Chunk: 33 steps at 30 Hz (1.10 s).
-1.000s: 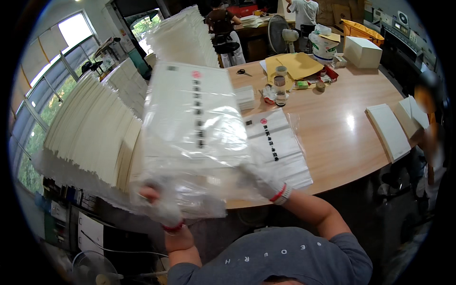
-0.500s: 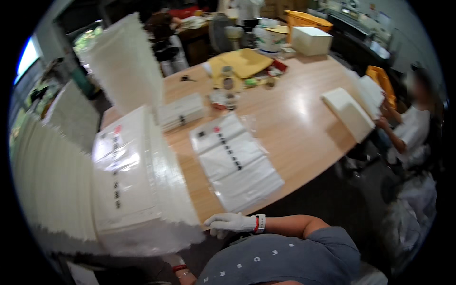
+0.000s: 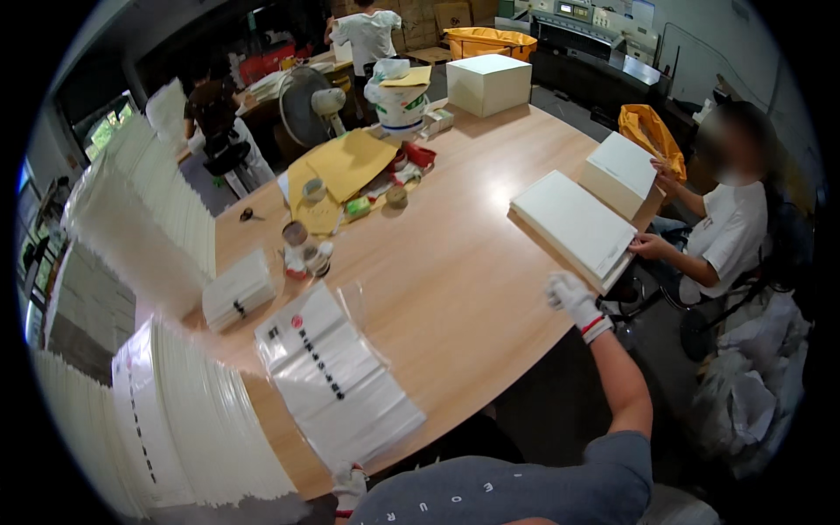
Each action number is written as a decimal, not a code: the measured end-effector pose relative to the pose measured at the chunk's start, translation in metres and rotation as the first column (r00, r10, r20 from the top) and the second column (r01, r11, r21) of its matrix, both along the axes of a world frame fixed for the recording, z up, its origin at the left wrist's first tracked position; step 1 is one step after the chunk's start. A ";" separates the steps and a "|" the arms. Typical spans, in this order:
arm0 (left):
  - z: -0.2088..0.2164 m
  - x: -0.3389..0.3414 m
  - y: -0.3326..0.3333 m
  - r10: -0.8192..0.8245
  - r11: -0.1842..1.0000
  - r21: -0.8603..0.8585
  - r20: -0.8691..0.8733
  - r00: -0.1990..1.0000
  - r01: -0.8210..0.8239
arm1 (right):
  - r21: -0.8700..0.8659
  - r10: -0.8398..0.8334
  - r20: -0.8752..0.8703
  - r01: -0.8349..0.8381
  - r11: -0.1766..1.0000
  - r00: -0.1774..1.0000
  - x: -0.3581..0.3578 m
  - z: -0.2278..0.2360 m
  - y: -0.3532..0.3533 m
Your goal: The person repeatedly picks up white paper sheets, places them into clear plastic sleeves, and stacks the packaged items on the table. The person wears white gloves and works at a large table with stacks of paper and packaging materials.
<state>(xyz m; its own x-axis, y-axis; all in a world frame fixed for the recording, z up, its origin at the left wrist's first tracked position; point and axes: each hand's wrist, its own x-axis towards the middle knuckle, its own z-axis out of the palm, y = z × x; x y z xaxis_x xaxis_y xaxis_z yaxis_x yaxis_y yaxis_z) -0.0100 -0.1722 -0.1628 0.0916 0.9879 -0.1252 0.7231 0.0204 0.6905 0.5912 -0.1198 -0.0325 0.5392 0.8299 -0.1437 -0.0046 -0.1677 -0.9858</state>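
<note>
My right hand (image 3: 573,302), in a white glove with a red-edged cuff, reaches out over the table's near right edge. Its fingers are loosely bent and apart, holding nothing. Closest to it lies a stack of white sheets (image 3: 573,219) at the right side. My left hand (image 3: 350,486), also gloved, is low by the table's front edge, beside the bottom of a flat clear plastic bag (image 3: 341,376) printed with a red mark and dark characters. Its fingers are mostly hidden, so its grip does not show.
Tall stacks of white sheets (image 3: 206,420) stand at the left. A seated co-worker (image 3: 735,227) touches the right-hand stack and a second white block (image 3: 621,171). Yellow paper (image 3: 350,166), tape rolls (image 3: 306,249), a bucket (image 3: 401,105) and a white block (image 3: 490,83) sit farther back.
My view has swung rightward. My right hand has moved from near the left stacks out toward the right-hand sheets. The co-worker's block, held tilted before, now rests on the table.
</note>
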 end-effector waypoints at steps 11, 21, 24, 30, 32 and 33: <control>0.042 0.078 0.004 -0.035 0.992 -0.129 -0.352 0.935 -0.011 | -0.208 0.031 0.967 0.718 0.664 0.252 0.318 -0.054 0.100; 0.106 0.160 0.001 0.061 0.911 -0.294 -0.595 0.801 -0.288 | -0.380 0.095 0.864 0.518 0.766 0.494 0.351 -0.067 0.101; 0.080 0.144 -0.003 0.037 0.917 -0.334 -0.469 0.882 -0.216 | -0.386 0.116 0.858 0.480 0.788 0.500 0.310 -0.063 0.100; 0.061 0.114 0.016 -0.028 0.992 -0.122 -0.383 0.923 -0.020 | -0.344 0.019 0.819 0.465 0.816 0.573 0.172 -0.058 0.085; 0.054 0.097 0.011 -0.038 0.998 -0.053 -0.438 0.898 0.017 | -0.357 0.056 0.832 0.455 0.816 0.552 0.126 -0.066 0.077; 0.050 0.087 0.005 -0.038 0.999 -0.021 -0.458 0.888 0.032 | -0.364 0.075 0.836 0.446 0.818 0.544 0.101 -0.066 0.074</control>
<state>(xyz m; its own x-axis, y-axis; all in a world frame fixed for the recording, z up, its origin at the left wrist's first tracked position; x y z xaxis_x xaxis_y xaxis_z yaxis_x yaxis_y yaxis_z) 0.0771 -0.1669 -0.1127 0.0553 0.9832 -0.1741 0.9595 -0.0041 0.2818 0.6919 -0.0456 -0.0988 0.7657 0.6369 0.0896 0.6231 -0.7000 -0.3489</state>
